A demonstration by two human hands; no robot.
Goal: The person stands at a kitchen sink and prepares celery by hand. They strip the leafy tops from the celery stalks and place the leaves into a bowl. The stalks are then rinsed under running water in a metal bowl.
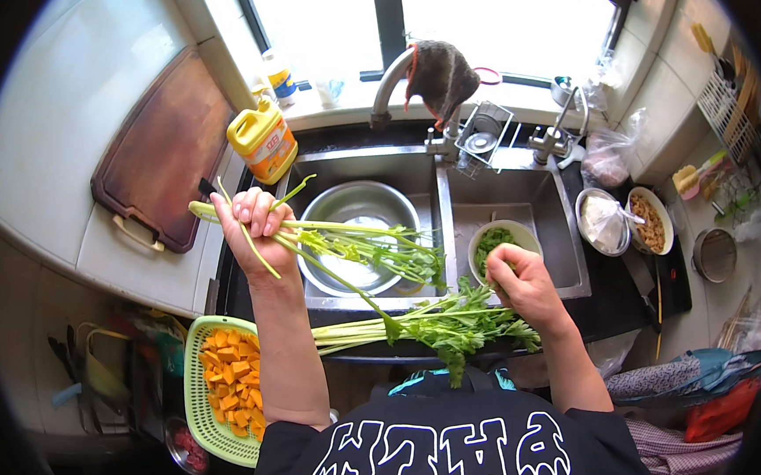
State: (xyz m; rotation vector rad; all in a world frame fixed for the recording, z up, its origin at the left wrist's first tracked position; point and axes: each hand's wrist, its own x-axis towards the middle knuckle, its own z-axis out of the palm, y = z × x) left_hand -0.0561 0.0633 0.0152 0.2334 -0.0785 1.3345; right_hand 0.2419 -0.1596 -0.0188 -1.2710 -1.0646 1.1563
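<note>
My left hand (253, 228) grips a small bunch of celery stalks (328, 227), their leafy ends stretching right over a stainless steel basin (363, 200) in the left sink bowl. One thin stalk crosses my palm. My right hand (528, 289) is curled closed at the near rim of a pale bowl (536, 238) holding chopped or plucked green leaves (494, 242). Green leaf bits show at its fingers, partly hidden by the hand. Below both hands a larger bunch of leafy celery (407, 325) lies along the counter's front edge.
A green basket (193, 383) of orange cubes stands at lower left. Yellow detergent jug (263, 140) and cutting board (168, 150) are left of the double sink (444, 209). Faucet (391, 86) arches above. Right: covered bowl (601, 220), bowl of brown food (650, 220), knife (642, 279).
</note>
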